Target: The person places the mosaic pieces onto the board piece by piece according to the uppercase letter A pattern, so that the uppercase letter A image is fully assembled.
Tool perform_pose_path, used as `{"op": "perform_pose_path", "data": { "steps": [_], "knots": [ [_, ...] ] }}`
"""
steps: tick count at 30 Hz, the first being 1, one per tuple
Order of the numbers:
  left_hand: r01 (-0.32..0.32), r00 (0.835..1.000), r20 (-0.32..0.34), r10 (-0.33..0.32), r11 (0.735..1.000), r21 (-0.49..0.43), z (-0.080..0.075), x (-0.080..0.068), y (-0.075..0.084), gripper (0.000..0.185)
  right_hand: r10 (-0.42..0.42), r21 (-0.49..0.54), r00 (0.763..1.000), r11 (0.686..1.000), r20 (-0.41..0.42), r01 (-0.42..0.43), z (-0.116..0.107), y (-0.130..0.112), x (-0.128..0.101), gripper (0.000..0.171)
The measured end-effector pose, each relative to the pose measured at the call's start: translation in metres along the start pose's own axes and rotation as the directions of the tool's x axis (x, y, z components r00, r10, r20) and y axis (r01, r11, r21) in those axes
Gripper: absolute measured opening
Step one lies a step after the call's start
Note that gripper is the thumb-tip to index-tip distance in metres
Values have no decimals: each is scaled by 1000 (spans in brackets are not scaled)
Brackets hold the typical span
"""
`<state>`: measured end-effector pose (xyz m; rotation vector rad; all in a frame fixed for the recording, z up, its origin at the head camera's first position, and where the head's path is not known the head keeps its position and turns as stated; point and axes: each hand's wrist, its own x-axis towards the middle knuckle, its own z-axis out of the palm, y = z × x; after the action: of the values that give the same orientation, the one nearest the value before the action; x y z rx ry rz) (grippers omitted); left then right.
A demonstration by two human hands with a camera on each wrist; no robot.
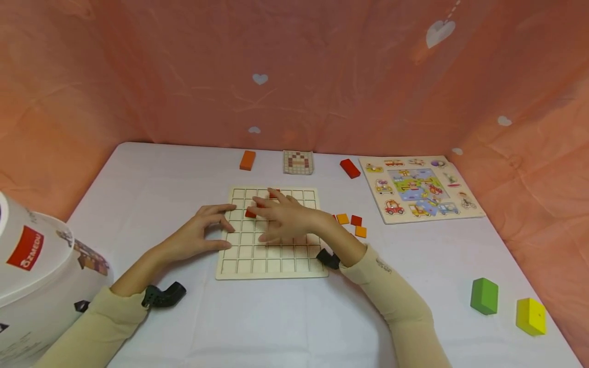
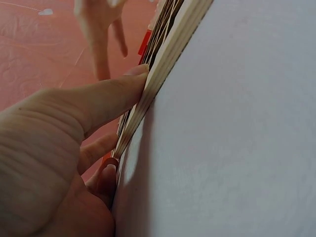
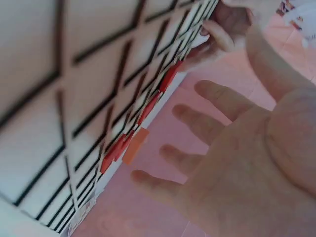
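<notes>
A pale wooden grid board [image 1: 271, 266] lies on the white table. My left hand [image 1: 202, 230] touches the board's left edge with spread fingers; the left wrist view shows the thumb [image 2: 111, 98] against that edge. Over the board's middle hovers my right hand [image 1: 290, 217], palm down, fingers extended and holding nothing. Red square tiles [image 1: 250, 212] sit in upper cells of the grid, partly covered by the right hand; the right wrist view shows several red tiles [image 3: 149, 107] there. Loose orange tiles [image 1: 342, 219] and red tiles [image 1: 356, 220] lie right of the board.
Behind the board are an orange block [image 1: 247, 160], a small pattern card [image 1: 298, 162] and a red block [image 1: 350, 168]. A picture puzzle [image 1: 379, 199] lies back right. Green [image 1: 484, 296] and yellow blocks [image 1: 531, 317] stand at right, a white bucket [image 1: 55, 286] at left.
</notes>
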<state>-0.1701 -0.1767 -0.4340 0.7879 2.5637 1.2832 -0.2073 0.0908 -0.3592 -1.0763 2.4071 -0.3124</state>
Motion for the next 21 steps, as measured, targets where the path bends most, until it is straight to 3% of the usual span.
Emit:
{"op": "perform_pose_path", "data": {
  "steps": [8, 16, 21],
  "knots": [
    [-19, 1000, -3, 20, 1000, 1, 1, 0, -1, 13, 9, -56, 999, 998, 47, -6, 11, -4, -8, 76],
    [-12, 1000, -4, 12, 1000, -5, 0, -1, 1, 21, -22, 20, 998, 1000, 55, 20, 12, -2, -6, 80],
    [7, 1000, 4, -7, 1000, -4, 0, -1, 2, 23, -25, 7, 997, 1000, 67, 25, 11, -3, -5, 82]
  ]
}}
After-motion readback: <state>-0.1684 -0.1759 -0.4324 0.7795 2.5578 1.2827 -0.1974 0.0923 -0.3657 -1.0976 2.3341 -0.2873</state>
